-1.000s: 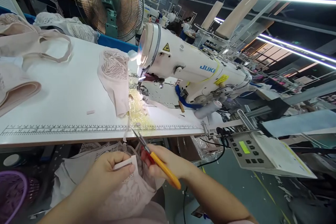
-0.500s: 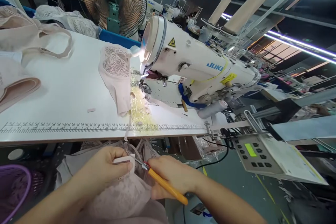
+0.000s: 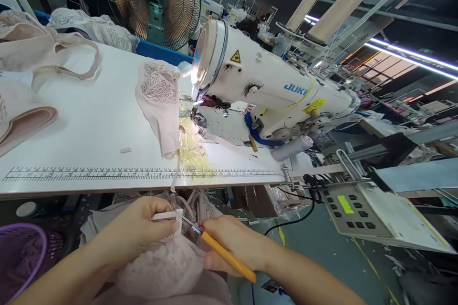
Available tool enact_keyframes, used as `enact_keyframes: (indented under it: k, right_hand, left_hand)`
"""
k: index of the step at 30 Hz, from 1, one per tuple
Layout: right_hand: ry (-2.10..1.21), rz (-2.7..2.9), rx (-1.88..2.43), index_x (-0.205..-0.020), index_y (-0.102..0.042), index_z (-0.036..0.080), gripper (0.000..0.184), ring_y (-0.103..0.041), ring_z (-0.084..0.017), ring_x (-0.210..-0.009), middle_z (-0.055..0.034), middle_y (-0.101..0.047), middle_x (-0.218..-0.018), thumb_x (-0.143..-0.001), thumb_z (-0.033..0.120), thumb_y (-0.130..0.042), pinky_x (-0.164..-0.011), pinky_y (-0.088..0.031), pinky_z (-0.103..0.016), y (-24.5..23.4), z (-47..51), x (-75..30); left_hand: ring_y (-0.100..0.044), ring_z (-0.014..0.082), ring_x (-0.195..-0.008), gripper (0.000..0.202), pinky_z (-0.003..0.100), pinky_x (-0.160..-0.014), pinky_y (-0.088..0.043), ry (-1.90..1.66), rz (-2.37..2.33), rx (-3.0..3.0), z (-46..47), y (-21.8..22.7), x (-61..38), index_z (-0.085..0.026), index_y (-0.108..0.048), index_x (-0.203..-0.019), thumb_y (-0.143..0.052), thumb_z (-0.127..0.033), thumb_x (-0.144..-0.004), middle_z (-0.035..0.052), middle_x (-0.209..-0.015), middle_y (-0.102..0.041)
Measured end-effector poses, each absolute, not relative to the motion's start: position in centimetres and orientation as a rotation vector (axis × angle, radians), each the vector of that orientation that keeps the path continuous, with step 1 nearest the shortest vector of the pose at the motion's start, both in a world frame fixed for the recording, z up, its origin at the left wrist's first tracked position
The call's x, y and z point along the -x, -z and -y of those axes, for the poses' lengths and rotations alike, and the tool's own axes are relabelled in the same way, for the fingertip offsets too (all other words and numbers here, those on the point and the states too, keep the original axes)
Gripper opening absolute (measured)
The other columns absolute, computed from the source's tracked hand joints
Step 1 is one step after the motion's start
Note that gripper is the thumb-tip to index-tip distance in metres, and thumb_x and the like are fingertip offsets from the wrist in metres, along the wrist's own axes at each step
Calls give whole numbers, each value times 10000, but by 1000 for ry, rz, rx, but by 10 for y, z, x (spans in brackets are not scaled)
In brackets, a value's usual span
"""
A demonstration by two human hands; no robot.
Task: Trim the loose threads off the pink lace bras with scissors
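Below the table's front edge, my left hand [image 3: 138, 228] pinches a small white label [image 3: 165, 216] against a pale pink lace garment [image 3: 162, 267] lying in my lap. My right hand [image 3: 232, 244] is closed around orange-handled scissors [image 3: 222, 252], whose blade tips touch the label's right end beside my left thumb. A thin strap runs from the garment up to a second pink lace piece [image 3: 159, 105] on the white table [image 3: 78, 128], next to the needle of the white sewing machine [image 3: 272, 90].
More pink garments [image 3: 32, 57] are piled at the table's left and back. A green fan [image 3: 152, 0] stands behind. A ruler strip [image 3: 107, 174] runs along the front edge. A control panel [image 3: 348, 207] hangs at the right, and a purple basket [image 3: 19, 257] sits lower left.
The scissors came down from pointing up at the table edge to the label in my left hand. Both hands stay low over the lap garment.
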State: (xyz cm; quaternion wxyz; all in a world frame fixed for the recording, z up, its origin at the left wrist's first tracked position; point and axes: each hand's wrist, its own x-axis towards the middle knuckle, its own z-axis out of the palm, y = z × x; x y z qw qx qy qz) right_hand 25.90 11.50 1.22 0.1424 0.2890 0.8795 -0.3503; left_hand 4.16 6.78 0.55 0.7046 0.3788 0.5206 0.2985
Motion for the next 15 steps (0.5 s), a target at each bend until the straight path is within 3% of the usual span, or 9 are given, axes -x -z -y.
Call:
enact_keyframes:
  k: [6,12,15]
  right_hand:
    - [1170,-2518,-921,-660,-345,194,492,-289,-85,-494,36,-358,-576,-806,661,-400,-454,-242,-215,-6,-111,-258]
    - [1396,-2522,-1056,-601,-327,192,513,-290,-74,-474,44,-325,-529,-800,664,-357,-435,-239,-209,19,-102,-259]
    - [1458,-2580,-1160,-589,-319,197,511,-286,-78,-470,45,-320,-515,-777,670,-360,-436,-237,-213,19,-102,-258]
  left_hand:
    - [-411,115,-458,230,242,-489,-319,-679,-1147,-823,-65,-6,-41,-168,-604,-614,-657,-389,-641,-30,-512,-500]
    - [-247,78,-472,287,226,-473,-179,-666,-1148,-842,-65,-6,-38,-179,-469,-561,-633,-379,-686,-75,-503,-338]
    - [-246,78,-486,294,226,-480,-167,-670,-1177,-870,-62,-6,-35,-176,-458,-575,-629,-385,-694,-76,-518,-340]
